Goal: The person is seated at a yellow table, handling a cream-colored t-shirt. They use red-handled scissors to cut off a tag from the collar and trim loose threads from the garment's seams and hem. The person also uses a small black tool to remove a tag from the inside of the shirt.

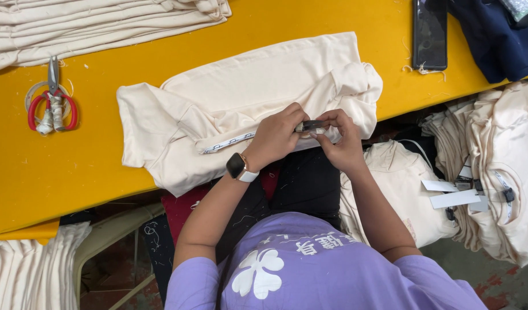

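Most of the view is taken up by the yellow worktop [310,17], on which a folded cream garment [246,97] is laid, its lower edge hanging just over the near edge. A white printed tape [226,143] is seen along the garment's lower fold, running left from the hands. More cream garments are stacked at the top left [74,23], piled at the right [499,161] with white paper tags [453,198] on them, and one more stack is seen at the bottom left [34,270] below the worktop. A dark blue cloth [493,34] is bunched in the top right corner. A black phone [430,31] lies flat beside it. Red-handled scissors [51,106], handles wrapped in white, lie at the left, well apart from the hands. The left hand [275,138], a smartwatch [241,168] on its wrist, is closed on the garment edge, fingertips pinched on a small dark tool [312,124]. The right hand [341,140] meets it from the other side; its grip is pinched on the same tool and the cloth under it. Exact kind of tool cannot be told.
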